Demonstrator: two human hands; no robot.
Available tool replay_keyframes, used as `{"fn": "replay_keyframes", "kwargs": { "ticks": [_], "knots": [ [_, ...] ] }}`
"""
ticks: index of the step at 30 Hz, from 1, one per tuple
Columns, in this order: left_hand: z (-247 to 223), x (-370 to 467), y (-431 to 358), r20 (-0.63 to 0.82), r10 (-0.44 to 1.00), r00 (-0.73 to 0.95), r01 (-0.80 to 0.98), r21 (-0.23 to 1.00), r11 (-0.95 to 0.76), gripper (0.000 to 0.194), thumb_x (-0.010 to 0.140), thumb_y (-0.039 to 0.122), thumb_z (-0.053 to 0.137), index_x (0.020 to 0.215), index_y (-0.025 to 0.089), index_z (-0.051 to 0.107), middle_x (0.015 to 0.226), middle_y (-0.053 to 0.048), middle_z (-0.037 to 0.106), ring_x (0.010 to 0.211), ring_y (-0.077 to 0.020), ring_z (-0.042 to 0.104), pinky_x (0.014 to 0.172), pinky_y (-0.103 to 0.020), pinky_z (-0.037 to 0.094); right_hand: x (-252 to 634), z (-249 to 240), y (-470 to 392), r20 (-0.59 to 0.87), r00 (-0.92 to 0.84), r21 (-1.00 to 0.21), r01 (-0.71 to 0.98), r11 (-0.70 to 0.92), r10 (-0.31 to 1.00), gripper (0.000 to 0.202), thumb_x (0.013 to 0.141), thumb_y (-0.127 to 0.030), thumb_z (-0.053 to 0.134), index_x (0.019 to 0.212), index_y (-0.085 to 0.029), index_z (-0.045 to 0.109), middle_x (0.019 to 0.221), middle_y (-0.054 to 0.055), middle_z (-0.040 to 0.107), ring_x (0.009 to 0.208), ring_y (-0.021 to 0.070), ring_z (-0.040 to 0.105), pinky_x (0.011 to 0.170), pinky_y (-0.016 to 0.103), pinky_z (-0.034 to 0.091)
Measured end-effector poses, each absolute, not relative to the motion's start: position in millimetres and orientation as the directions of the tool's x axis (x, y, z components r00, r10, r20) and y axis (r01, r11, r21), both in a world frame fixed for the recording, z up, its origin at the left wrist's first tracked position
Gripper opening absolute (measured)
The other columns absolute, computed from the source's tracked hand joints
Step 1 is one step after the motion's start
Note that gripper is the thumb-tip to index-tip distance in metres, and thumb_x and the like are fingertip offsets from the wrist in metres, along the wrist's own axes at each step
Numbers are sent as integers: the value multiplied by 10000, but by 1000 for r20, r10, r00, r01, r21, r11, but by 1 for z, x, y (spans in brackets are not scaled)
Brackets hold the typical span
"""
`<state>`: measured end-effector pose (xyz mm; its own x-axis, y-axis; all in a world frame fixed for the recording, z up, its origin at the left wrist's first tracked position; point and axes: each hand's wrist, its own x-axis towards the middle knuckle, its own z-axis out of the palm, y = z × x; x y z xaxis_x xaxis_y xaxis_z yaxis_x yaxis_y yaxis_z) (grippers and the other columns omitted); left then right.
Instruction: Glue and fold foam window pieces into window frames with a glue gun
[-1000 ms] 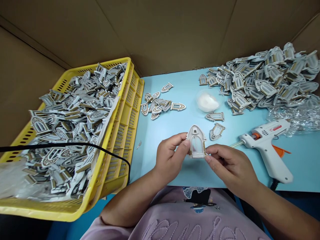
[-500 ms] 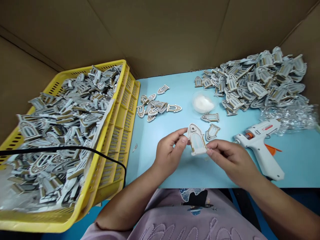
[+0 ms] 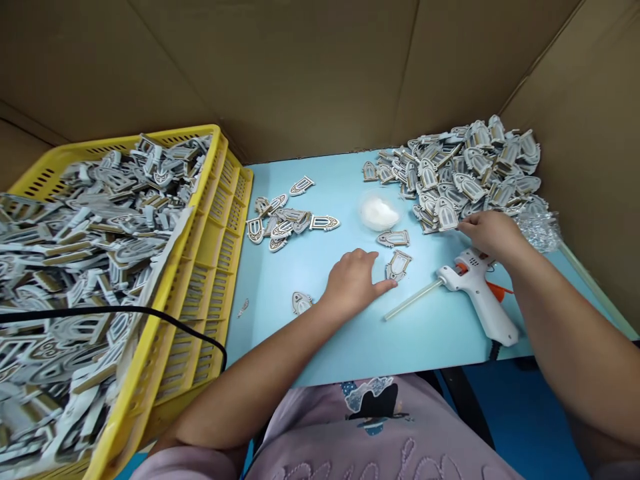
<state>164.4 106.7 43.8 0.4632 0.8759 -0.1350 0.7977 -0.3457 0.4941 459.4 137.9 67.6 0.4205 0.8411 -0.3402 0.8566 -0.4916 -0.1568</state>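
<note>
My right hand [image 3: 493, 233] reaches over the glue gun [image 3: 483, 290] to the front of a heap of small arched window pieces [image 3: 470, 160]. Its thumb and fingers pinch the lower edge of a white arched window piece [image 3: 446, 215] lying there. Low over the table, my left hand [image 3: 353, 283] is open, thumb and fingers apart with nothing between them. Just right of it lies an arched frame [image 3: 399, 265], with a second arched frame [image 3: 393, 239] behind. Another arched window piece [image 3: 301, 303] lies left of my left hand, partly hidden by the wrist.
A yellow crate [image 3: 200, 233] full of similar pieces stands at left, a black cable [image 3: 165, 315] across it. A small group of pieces [image 3: 283, 223] and a clear bowl of white material [image 3: 379, 211] are farther back. A glue stick [image 3: 414, 300] juts from the gun. Cardboard walls enclose the table.
My hands have parted. The window piece they held together has left them, and one now lies left of my left hand. My right hand has moved up to the heap and grips a piece.
</note>
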Motion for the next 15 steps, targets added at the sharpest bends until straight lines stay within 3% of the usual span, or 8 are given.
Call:
{"fn": "replay_keyframes", "kwargs": {
  "ticks": [3,8,12,15],
  "knots": [
    [37,189,101,-129,875,467,820,434,-373,665,766,620,720,1179,109,610,1113,-177,618,1066,-352,576,885,-458,481,458,59,141,-316,404,-124,879,-460,859,368,928,-494,553,935,-152,689,794,40,656,685,147,573,679,312,465],
    [30,202,101,-124,875,469,810,454,-370,394,845,372,687,1115,96,614,1103,-162,620,1065,-316,583,894,-419,476,458,58,143,-239,386,-108,901,-419,891,342,896,-387,523,876,-132,750,802,148,686,737,248,613,610,343,367],
    [45,176,99,-130,852,507,747,559,-359,383,822,302,673,1179,181,609,1060,-86,671,944,-231,635,829,-342,510,441,71,126,-103,391,-130,906,-402,915,393,920,-405,499,1087,-132,726,881,166,687,831,302,613,625,353,350],
    [69,147,88,-68,849,524,663,658,-357,448,784,266,686,1218,204,594,1042,-51,682,874,-188,632,810,-308,510,410,89,93,-40,261,-247,933,-262,965,378,941,-439,512,1232,-252,665,829,58,663,746,215,590,635,322,381]
  ]
}}
